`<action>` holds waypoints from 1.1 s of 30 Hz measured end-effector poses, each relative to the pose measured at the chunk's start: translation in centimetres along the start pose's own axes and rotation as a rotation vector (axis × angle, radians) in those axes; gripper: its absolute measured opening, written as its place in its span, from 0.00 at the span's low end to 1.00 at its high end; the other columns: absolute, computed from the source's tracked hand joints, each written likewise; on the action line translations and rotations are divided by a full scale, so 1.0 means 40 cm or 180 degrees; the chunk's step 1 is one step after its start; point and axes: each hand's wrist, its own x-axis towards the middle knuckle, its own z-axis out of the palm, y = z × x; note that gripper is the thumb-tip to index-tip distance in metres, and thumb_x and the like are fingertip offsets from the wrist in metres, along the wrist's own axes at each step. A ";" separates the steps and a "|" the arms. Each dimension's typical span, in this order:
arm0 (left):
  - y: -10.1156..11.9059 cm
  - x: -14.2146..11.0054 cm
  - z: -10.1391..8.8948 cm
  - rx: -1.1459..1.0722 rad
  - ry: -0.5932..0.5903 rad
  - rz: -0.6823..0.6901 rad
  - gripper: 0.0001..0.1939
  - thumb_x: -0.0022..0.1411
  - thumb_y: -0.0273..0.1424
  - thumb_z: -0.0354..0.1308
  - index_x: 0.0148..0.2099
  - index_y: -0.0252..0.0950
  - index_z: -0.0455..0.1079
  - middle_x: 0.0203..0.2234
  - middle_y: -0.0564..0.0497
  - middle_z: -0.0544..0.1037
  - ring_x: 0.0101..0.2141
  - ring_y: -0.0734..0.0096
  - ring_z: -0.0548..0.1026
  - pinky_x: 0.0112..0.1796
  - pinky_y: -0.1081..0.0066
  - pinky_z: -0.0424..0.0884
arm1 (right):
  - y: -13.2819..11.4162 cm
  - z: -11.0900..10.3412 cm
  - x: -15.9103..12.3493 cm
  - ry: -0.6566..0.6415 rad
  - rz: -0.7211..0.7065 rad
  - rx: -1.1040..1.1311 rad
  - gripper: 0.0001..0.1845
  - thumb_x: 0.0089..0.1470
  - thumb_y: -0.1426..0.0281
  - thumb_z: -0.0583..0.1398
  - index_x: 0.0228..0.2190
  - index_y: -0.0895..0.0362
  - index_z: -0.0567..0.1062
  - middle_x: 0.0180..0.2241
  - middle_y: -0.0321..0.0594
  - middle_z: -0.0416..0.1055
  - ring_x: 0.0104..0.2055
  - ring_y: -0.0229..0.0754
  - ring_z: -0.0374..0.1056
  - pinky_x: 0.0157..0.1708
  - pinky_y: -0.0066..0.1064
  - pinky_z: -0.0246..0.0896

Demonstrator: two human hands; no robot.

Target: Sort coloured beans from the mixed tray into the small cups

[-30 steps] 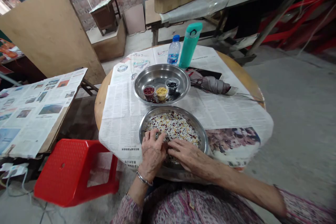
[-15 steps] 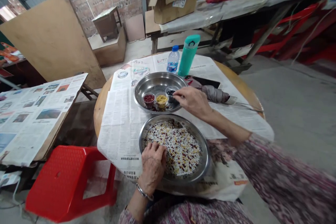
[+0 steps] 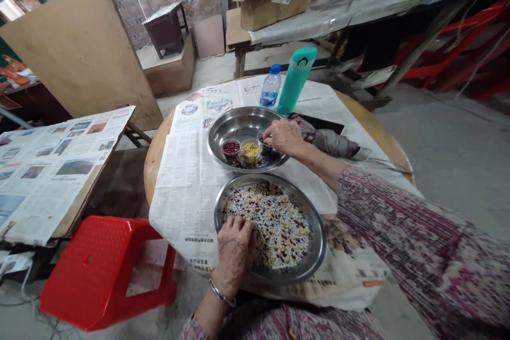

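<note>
My left hand rests at the left side of the near metal basin, its fingers curled down and pressed together at the mixed grains. These are white with dark red, yellow and dark beans among them. My right hand is over the right side of the far metal basin, fingertips pinched at a small clear cup of dark beans and partly hiding it. Beside that cup stand a cup of yellow beans and a cup of red beans. Whatever either hand holds is hidden.
Behind the far basin stand a water bottle and a teal flask. A grey folded umbrella and a dark flat phone-like object lie at the right. Newspaper covers the round table. A red stool stands at the left.
My right hand has come slightly nearer the dark-bean cup, its fingertips now lower and covering more of it. My left hand stays curled at the grains. The view has shifted slightly.
</note>
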 end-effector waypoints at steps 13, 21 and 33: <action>-0.002 -0.002 -0.001 -0.0051 0.0091 -0.0017 0.07 0.69 0.26 0.51 0.43 0.39 0.69 0.35 0.49 0.74 0.37 0.64 0.70 0.37 0.66 0.71 | -0.054 -0.039 -0.235 0.0445 -0.0786 0.0773 0.12 0.63 0.69 0.52 0.31 0.56 0.74 0.35 0.48 0.73 0.40 0.48 0.65 0.42 0.40 0.59; -0.006 -0.008 -0.001 -0.0373 0.0361 -0.0246 0.22 0.61 0.14 0.46 0.54 0.37 0.64 0.43 0.46 0.73 0.45 0.62 0.71 0.46 0.63 0.72 | -0.205 0.103 -0.582 -0.0403 -0.2263 0.0635 0.07 0.55 0.76 0.56 0.32 0.56 0.74 0.33 0.43 0.74 0.39 0.45 0.66 0.41 0.38 0.59; 0.002 0.002 0.003 -0.0033 0.0558 -0.0169 0.17 0.65 0.23 0.53 0.55 0.37 0.63 0.47 0.46 0.72 0.48 0.61 0.70 0.51 0.60 0.70 | -0.119 0.114 -0.429 0.0221 -0.0844 0.0333 0.13 0.61 0.72 0.54 0.42 0.58 0.77 0.43 0.49 0.73 0.48 0.50 0.63 0.44 0.38 0.59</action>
